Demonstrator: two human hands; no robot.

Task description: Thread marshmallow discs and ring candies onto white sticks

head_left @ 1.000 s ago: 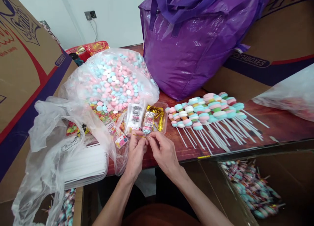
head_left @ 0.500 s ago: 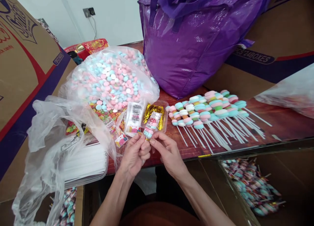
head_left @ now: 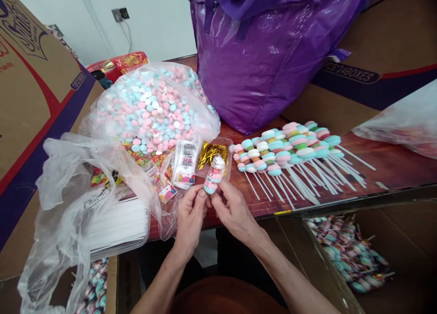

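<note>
A wrapped candy skewer (head_left: 215,175), pink, white and blue in a printed clear sleeve, stands tilted between my hands at the table's front edge. My left hand (head_left: 191,209) pinches its lower end between thumb and fingers. On the other side, the fingers of my right hand (head_left: 235,209) close around the same lower end; the stick and any tie there are hidden by the fingers. Just behind lies a clear tray (head_left: 229,145) with gold twist ties (head_left: 210,154). Left of it rests a stack of printed clear sleeves (head_left: 186,164).
Unwrapped candy skewers (head_left: 290,148) lie in rows on the right of the table (head_left: 392,168). A bag of pastel candies (head_left: 153,109), a purple bag (head_left: 273,59) and white sticks (head_left: 119,227) in a plastic bag surround the work. An open carton (head_left: 348,255) below holds wrapped skewers.
The wrapped candy skewer has moved slightly right and turned a little. My left hand has rotated at its base, and both hands keep hold of it. The camera view has shifted slightly.
</note>
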